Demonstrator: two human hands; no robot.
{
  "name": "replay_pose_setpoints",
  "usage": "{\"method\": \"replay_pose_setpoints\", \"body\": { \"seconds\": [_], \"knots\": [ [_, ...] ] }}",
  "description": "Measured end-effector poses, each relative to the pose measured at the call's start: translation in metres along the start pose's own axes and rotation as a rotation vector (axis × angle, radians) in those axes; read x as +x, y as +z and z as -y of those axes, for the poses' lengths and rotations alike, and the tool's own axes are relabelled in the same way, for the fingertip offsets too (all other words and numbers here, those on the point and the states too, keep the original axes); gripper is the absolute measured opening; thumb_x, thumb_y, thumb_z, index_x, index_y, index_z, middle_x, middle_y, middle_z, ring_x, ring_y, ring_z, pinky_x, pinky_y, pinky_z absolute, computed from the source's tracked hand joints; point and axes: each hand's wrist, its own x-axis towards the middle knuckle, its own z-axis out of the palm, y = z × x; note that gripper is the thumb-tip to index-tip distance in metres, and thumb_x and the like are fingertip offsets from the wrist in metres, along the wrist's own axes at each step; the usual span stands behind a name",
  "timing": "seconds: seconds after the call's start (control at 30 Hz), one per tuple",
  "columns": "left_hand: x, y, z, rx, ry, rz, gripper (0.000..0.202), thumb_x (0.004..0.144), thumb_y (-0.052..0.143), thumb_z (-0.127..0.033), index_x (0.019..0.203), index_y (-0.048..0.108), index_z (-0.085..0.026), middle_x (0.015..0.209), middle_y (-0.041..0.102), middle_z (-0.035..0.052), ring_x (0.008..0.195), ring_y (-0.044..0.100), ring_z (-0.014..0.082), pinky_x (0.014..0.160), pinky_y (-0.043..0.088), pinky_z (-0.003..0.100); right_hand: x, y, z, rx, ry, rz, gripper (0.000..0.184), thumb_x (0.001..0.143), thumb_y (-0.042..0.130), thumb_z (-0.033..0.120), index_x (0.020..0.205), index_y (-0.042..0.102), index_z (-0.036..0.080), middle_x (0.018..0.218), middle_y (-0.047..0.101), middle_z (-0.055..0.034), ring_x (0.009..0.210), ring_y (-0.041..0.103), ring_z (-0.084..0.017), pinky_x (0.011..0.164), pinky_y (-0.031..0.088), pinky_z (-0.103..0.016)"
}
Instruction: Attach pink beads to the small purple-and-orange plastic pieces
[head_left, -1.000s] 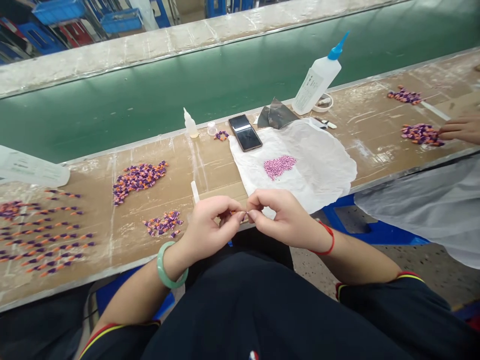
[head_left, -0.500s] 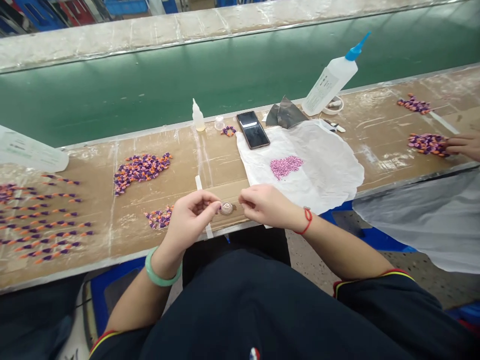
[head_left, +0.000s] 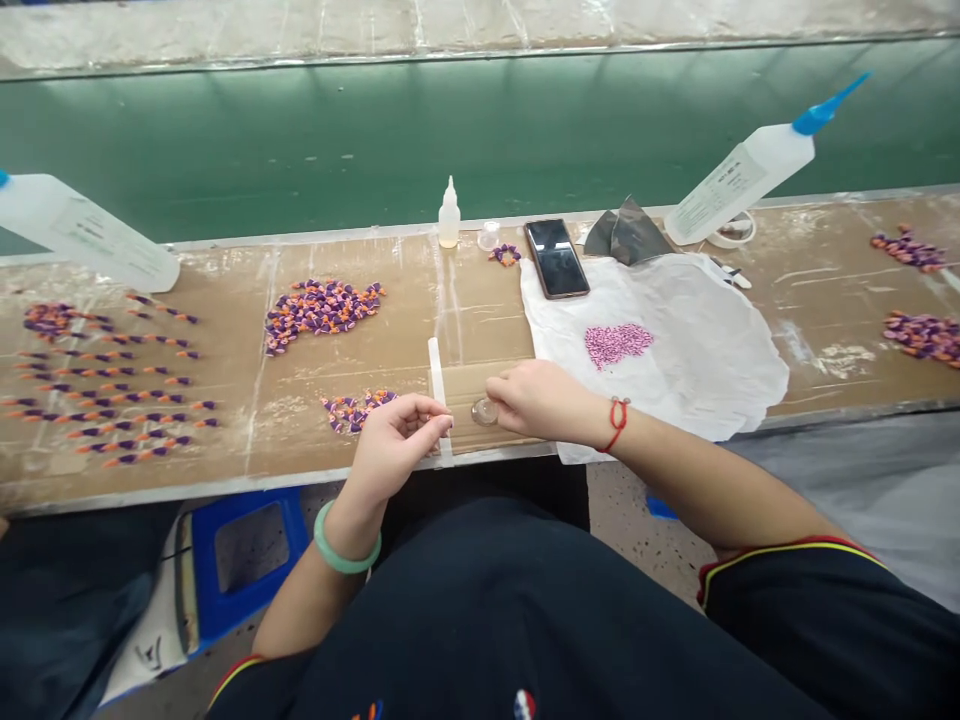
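My left hand (head_left: 401, 445), with a green bangle at its wrist, is closed in a pinch beside a white strip (head_left: 436, 375). What sits between its fingertips is too small to make out. My right hand (head_left: 541, 400), a red cord on the wrist, is closed too, its fingertips at the right edge of a small round clear dish (head_left: 484, 411). Anything in those fingers is hidden. The dish rests on a piece of cardboard (head_left: 469, 385). Just left of my left hand lies a small heap of purple and orange pieces (head_left: 352, 412).
A larger heap of pieces (head_left: 322, 310) and rows of pieces (head_left: 127, 420) lie leftward. Pink bits (head_left: 616, 345) sit on a white cloth (head_left: 712, 340). A phone (head_left: 556, 260), a dropper bottle (head_left: 448, 220) and two large tilted bottles (head_left: 739, 185) stand along the back.
My view has turned to the right and the other person's hand has left it. My left fingertips have drawn away from the dish, while my right fingers have come up against it.
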Motion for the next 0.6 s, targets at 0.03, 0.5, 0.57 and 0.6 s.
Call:
{"method": "replay_pose_setpoints", "body": {
  "seconds": [0.03, 0.5, 0.57, 0.6],
  "knots": [
    [0.000, -0.001, 0.001, -0.010, -0.001, 0.000, 0.017, 0.071, 0.077, -0.031, 0.072, 0.070, -0.015, 0.060, 0.067, 0.0005, 0.049, 0.057, 0.0094, 0.046, 0.048, 0.019, 0.000, -0.001, 0.001, -0.011, 0.004, 0.015, 0.032, 0.097, 0.048, 0.033, 0.076, 0.063, 0.014, 0.071, 0.069, -0.0099, 0.060, 0.055, -0.016, 0.056, 0.020, -0.030],
    [-0.007, 0.009, 0.003, -0.365, 0.017, 0.006, 0.021, 0.067, 0.089, -0.027, 0.075, 0.073, -0.015, 0.060, 0.073, 0.0005, 0.051, 0.069, 0.0111, 0.051, 0.058, 0.017, -0.018, -0.012, 0.009, 0.869, 0.058, -0.168, 0.015, 0.085, 0.055, 0.024, 0.071, 0.051, 0.020, 0.068, 0.065, -0.0014, 0.065, 0.061, -0.014, 0.061, 0.043, -0.025],
    [-0.010, 0.012, 0.001, -0.440, 0.073, 0.021, 0.020, 0.069, 0.089, -0.027, 0.076, 0.074, -0.016, 0.062, 0.075, 0.0005, 0.051, 0.070, 0.0113, 0.051, 0.059, 0.016, -0.025, -0.018, 0.018, 1.173, 0.072, -0.138, 0.014, 0.087, 0.056, 0.028, 0.075, 0.052, 0.021, 0.074, 0.068, -0.0021, 0.072, 0.066, -0.015, 0.066, 0.050, -0.026],
    [-0.012, 0.014, -0.001, -0.469, 0.097, 0.038, 0.019, 0.070, 0.089, -0.026, 0.076, 0.074, -0.016, 0.064, 0.076, 0.0006, 0.052, 0.071, 0.0112, 0.051, 0.060, 0.016, -0.028, -0.020, 0.022, 1.273, 0.078, -0.120, 0.015, 0.087, 0.058, 0.031, 0.078, 0.053, 0.021, 0.075, 0.068, -0.0022, 0.074, 0.066, -0.015, 0.067, 0.052, -0.026]
  ]
}}
